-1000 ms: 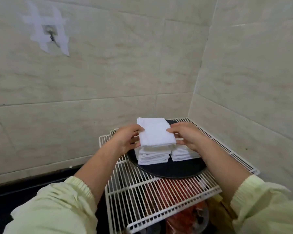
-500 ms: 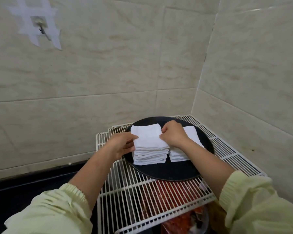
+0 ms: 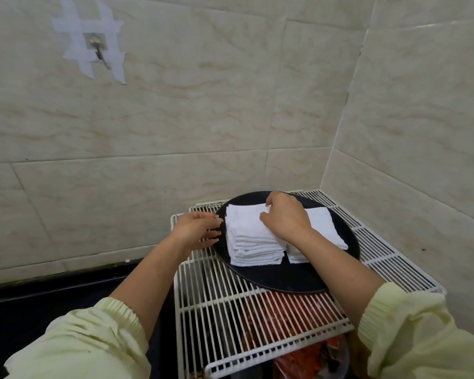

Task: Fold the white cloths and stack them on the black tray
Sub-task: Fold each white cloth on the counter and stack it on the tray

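A round black tray point(image 3: 274, 277) lies on a white wire rack point(image 3: 230, 305) in the tiled corner. Two stacks of folded white cloths stand side by side on it: a taller left stack point(image 3: 251, 240) and a lower right stack point(image 3: 323, 227), partly hidden by my right forearm. My right hand point(image 3: 285, 216) rests on top of the left stack, its fingertips at the far right corner of the top cloth. My left hand point(image 3: 197, 228) hovers just left of that stack over the tray's rim, fingers straight, holding nothing.
Tiled walls close in behind and to the right of the rack. A metal hook point(image 3: 99, 49) is taped to the back wall at upper left. Red and dark items point(image 3: 290, 313) show beneath the rack. A dark counter point(image 3: 52, 296) lies to the left.
The folded cloth I held above the tray a second ago now lies on top of the left stack. My left hand has let go and pulled slightly left.
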The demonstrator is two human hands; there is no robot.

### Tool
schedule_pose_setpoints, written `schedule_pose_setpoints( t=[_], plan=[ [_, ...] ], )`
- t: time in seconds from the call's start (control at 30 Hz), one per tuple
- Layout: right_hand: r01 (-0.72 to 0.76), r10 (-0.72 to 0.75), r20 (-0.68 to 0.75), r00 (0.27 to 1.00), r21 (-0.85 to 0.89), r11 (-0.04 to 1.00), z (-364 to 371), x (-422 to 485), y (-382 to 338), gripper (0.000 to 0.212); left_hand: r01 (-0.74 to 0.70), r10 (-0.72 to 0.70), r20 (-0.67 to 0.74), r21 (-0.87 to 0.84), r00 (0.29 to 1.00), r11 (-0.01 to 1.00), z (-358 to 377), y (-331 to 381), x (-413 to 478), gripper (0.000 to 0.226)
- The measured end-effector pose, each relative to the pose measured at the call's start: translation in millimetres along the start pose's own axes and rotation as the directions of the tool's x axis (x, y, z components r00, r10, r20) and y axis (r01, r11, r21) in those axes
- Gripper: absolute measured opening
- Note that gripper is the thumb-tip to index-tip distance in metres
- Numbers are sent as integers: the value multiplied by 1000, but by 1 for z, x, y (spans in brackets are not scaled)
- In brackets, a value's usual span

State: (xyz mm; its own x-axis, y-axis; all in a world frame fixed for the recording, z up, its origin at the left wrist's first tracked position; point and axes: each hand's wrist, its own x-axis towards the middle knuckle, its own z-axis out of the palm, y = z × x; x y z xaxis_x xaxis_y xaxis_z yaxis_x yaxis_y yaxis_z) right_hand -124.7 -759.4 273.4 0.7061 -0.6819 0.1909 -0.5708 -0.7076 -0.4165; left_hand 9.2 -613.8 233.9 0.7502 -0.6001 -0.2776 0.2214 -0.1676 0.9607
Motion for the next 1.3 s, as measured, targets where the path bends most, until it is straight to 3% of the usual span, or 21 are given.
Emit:
schedule_pose_setpoints(
  t=[0.17, 0.3, 0.47, 0.63, 0.77, 0.93, 1.17, 1.3],
  plan=[
    [141, -150, 56, 987, 149, 979, 26, -11, -58, 26, -102, 118, -130, 128, 984, 987, -45, -10, -21, 6],
    [266, -296, 139, 945, 200, 943, 66, -37, -129, 28, -133, 276, -293, 428, 915, 894, -115, -27, -52, 10],
    [384, -439, 295, 849, 227, 895, 133, -87, -226, 33, -13, 333, -474, 559, 815, 829, -220, -54, -112, 10],
    [491, -551, 342, 761, 249, 834, 197, -164, -312, 34, 127, 342, -566, 631, 750, 766, -333, -106, -184, 13],
    [571, -626, 412, 662, 264, 778, 247, -235, -387, 38, 268, 282, -654, 610, 702, 746, -423, -145, -248, 13],
    [672, -716, 444, 539, 286, 683, 285, -311, -481, 37, 416, 249, -772, 549, 585, 725, -510, -180, -331, 19],
    [809, -837, 465, 289, 348, 473, 330, -417, -595, 40, 554, 175, -927, 342, 332, 759, -614, -226, -441, 20],
    [855, -870, 472, 141, 386, 348, 358, -464, -660, 40, 593, 139, -964, 250, 227, 765, -664, -245, -490, 21]
  ],
)
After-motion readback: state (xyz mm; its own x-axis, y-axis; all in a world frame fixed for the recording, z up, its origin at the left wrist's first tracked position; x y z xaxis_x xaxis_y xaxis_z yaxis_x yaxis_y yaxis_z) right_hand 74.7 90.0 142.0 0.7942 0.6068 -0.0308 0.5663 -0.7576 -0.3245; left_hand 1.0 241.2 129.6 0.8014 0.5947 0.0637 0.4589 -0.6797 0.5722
